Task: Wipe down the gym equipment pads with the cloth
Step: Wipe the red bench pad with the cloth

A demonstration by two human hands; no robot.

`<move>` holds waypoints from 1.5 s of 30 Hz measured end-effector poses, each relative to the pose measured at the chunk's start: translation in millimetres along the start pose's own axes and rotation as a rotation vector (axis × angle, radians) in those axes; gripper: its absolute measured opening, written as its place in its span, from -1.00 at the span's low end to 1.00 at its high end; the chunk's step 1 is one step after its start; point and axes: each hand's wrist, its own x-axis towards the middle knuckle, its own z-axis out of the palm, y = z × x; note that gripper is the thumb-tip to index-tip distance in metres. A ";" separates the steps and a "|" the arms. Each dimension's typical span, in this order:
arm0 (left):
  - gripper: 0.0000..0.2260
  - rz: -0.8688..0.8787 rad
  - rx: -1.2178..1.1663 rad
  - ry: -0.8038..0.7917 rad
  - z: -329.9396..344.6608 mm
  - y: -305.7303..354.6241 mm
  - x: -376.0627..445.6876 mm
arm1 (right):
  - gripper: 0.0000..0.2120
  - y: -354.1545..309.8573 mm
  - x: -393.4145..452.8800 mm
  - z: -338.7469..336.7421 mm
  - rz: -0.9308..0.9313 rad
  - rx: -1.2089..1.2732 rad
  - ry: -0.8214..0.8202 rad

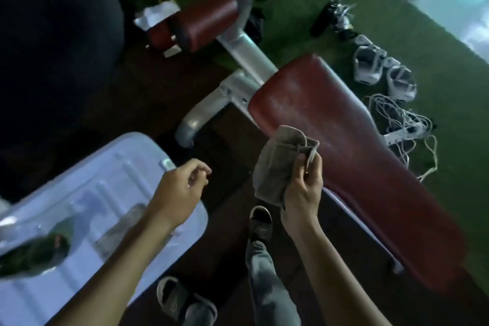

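Note:
A long dark-red bench pad (352,156) runs from the centre to the lower right on a silver frame (238,74). Two dark-red roller pads (209,21) sit on the frame's far end, at the top centre. My right hand (301,193) grips a folded grey cloth (277,161) and holds it in the air at the pad's left edge. My left hand (180,193) hovers to the left, fingers loosely curled, holding nothing.
A pale plastic bin lid (111,193) with some blurred items on it fills the lower left. White sneakers (381,71), a tangle of white cables with a power strip (404,127) and a dark bottle (322,18) lie on the green floor to the right. My feet in sandals (260,222) stand below.

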 end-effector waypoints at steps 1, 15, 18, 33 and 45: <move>-0.86 0.030 0.022 -0.031 10.7 22.2 21.2 | -0.82 -7.6 22.4 -15.9 -0.017 0.004 0.043; -0.80 0.290 0.491 -0.009 196.8 148.2 298.7 | -0.54 50.5 310.0 -104.9 -0.529 -0.916 -0.241; -0.70 0.375 0.593 0.037 210.2 141.5 342.9 | -0.51 73.9 331.8 -107.1 -0.574 -0.965 -0.146; -0.43 0.643 0.565 -0.132 225.6 81.3 438.3 | -0.42 88.1 459.1 19.7 -0.469 -1.255 -0.080; -0.43 0.697 0.583 -0.092 227.7 80.6 440.3 | -0.41 113.4 413.2 -45.2 -0.114 -1.233 0.209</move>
